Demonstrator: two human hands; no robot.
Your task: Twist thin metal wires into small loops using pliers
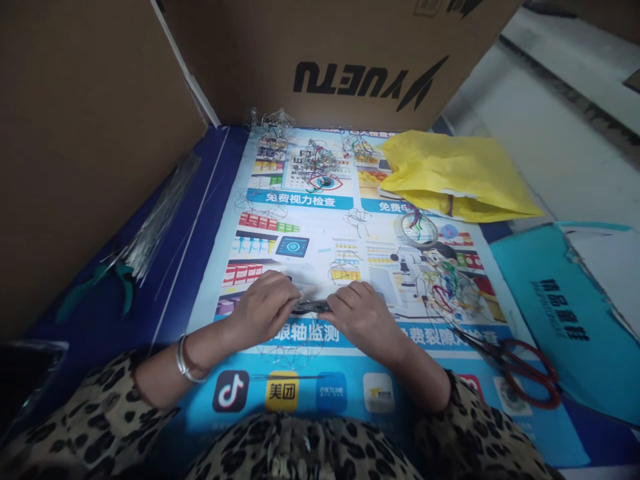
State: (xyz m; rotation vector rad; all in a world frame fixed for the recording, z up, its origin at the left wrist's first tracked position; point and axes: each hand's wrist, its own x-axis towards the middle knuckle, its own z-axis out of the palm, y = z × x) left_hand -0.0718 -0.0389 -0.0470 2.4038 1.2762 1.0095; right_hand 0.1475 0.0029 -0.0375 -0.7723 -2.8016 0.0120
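My left hand [265,305] and my right hand [363,313] meet over a printed poster [310,220] that covers the work surface. Between their fingertips they pinch a small dark piece [313,307] with thin wire on it. A silver bangle [185,360] sits on my left wrist. Fine wire loops lie on the poster just below the hands. Leopard-print sleeves cover both forearms.
Red-handled scissors [525,370] lie at the right, green-handled pliers [117,280] and a bundle of thin metal wires [155,223] at the left. A yellow plastic bag [460,173], a tape roll [419,229], and several wire pieces [320,163] lie farther back. Cardboard walls [325,60] enclose the back and left; a teal bag [565,320] lies right.
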